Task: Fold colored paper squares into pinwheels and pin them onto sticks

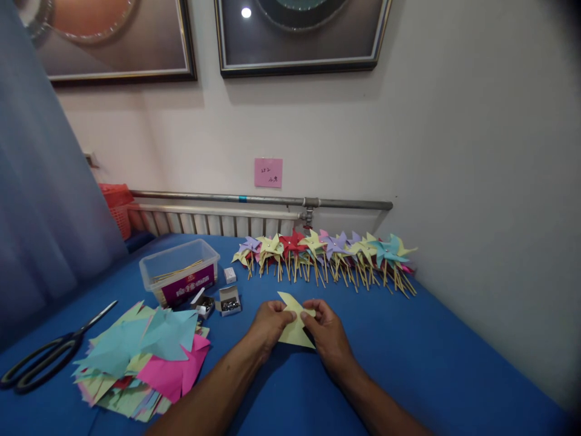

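Between my hands is a pale yellow piece of pinwheel paper (296, 335), with points folded inward and one corner standing up at the top. My left hand (269, 324) pinches its left side, thumb toward the middle. From the right, my right hand (327, 330) grips a folded point between thumb and fingers. The paper is held over the blue table cover (290, 393). Whether a pin sits at its centre is hidden by my thumbs. Close beyond my left hand lie an open small box of metal pins (230, 301) and a second open box (204, 304).
A pile of cut coloured paper (140, 357) lies at left beside large scissors (59, 351). Behind it stands a clear plastic tub (179, 272) with wooden sticks, near a small white box (230, 275). Finished pinwheels (318, 254) line the back edge, below a pipe (272, 200).
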